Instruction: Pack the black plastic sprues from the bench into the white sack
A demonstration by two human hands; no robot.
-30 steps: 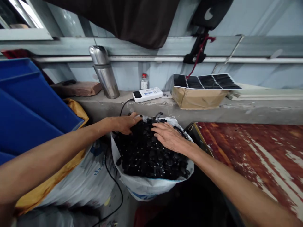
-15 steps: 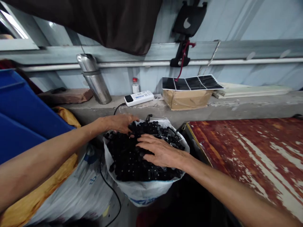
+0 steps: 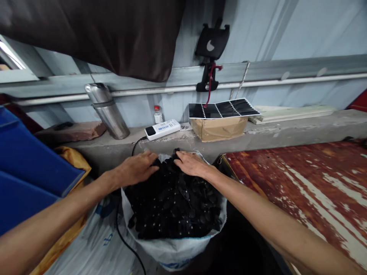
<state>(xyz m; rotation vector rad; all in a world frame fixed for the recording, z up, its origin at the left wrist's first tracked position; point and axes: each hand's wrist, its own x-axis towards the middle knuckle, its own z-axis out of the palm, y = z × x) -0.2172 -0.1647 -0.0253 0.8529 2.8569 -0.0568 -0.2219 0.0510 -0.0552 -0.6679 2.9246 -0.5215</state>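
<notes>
A white woven sack (image 3: 183, 244) stands in front of me, filled to near its rim with small black plastic parts (image 3: 172, 206) that carry shiny dots. At the far left of the heap, my left hand (image 3: 139, 168) lies on the parts, its thumb and fingers apart. My right hand (image 3: 190, 163) reaches to the sack's far side, fingers stretched over the black pieces there. A dark piece shows at its fingertips, which touch it but do not visibly grip it. Both sets of fingertips are partly lost against the black heap.
Behind the sack runs a concrete ledge with a steel flask (image 3: 110, 114), a small red-capped bottle (image 3: 158, 115), a white device (image 3: 163, 130) with a black cable, and a cardboard box (image 3: 219, 129). A worn red board (image 3: 286, 172) is at right, a blue bin (image 3: 31, 164) at left.
My right hand has moved from the middle of the heap to its far edge. My left hand has drawn slightly left and nearer. The view has tilted up, so everything sits lower.
</notes>
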